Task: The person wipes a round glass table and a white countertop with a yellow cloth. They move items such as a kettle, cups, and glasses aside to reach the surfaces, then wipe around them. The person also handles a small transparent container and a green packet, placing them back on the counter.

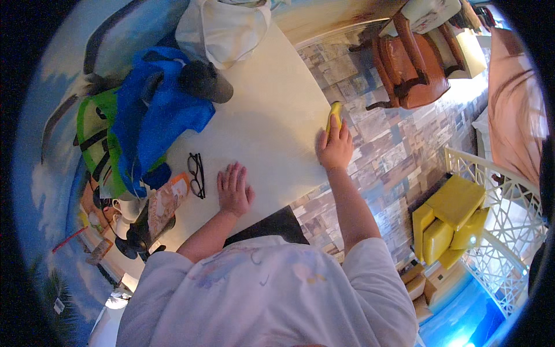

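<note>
My left hand [234, 189] lies palm down on the white table [277, 143], its fingers slightly apart, holding nothing. A pair of black-framed eyeglasses [197, 175] rests on the tabletop to its left. At the table's right edge, my right hand [336, 145] is laid over a yellow banana [335, 113], whose far end shows beyond the fingers. How far the fingers wrap around it is hidden under the hand.
Blue bags or cloth [160, 117], a dark grey cap-like item [208, 82] and a white bag [230, 30] occupy the table's left and far parts. White cups [128, 209] stand at the lower left. A brown chair [412, 69] and yellow cushioned seat [451, 217] are on the right.
</note>
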`<state>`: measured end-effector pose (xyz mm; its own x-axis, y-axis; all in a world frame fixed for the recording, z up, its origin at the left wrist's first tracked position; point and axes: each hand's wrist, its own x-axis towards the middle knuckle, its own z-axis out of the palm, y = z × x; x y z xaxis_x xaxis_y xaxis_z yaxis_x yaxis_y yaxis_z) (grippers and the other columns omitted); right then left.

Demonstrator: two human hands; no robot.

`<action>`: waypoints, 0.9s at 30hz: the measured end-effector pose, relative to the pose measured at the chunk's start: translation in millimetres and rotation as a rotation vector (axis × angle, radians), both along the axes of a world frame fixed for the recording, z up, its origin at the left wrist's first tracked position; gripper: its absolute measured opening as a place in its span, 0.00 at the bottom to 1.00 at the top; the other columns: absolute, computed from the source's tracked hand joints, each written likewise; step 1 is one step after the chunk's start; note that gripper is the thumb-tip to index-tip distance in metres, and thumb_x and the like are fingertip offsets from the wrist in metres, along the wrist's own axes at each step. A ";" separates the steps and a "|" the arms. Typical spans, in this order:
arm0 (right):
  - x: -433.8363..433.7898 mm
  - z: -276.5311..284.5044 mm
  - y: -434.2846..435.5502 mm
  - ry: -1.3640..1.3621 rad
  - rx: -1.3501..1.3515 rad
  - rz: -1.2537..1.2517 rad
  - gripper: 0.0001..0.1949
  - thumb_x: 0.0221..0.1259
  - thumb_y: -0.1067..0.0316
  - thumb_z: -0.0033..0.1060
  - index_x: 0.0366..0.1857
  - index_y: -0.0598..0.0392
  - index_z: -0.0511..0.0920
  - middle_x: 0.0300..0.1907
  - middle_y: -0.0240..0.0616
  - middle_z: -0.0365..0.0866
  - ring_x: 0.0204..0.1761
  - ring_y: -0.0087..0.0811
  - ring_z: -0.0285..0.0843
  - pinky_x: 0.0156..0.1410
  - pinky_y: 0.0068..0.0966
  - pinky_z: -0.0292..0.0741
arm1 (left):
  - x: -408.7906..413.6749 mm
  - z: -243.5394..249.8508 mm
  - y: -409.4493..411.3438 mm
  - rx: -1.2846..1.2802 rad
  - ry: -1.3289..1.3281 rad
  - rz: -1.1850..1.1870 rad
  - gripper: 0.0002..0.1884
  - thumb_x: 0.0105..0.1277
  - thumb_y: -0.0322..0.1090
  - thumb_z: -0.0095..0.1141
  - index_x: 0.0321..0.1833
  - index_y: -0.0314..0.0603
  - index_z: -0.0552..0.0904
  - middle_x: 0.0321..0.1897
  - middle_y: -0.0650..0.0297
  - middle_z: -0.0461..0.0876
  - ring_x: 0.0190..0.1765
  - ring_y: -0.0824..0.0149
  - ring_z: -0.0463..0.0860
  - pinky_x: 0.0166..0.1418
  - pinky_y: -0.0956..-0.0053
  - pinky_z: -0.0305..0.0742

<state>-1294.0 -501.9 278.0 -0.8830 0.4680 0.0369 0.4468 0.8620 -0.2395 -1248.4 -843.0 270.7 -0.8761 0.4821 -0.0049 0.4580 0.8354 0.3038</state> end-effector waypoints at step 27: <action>-38.6 15.7 -154.1 -0.024 0.040 0.715 0.32 0.70 0.45 0.53 0.78 0.36 0.66 0.82 0.44 0.58 0.83 0.52 0.51 0.83 0.60 0.48 | -4.1 10.1 -4.8 0.393 0.046 0.107 0.24 0.58 0.31 0.64 0.59 0.44 0.78 0.62 0.54 0.78 0.67 0.47 0.75 0.73 0.45 0.66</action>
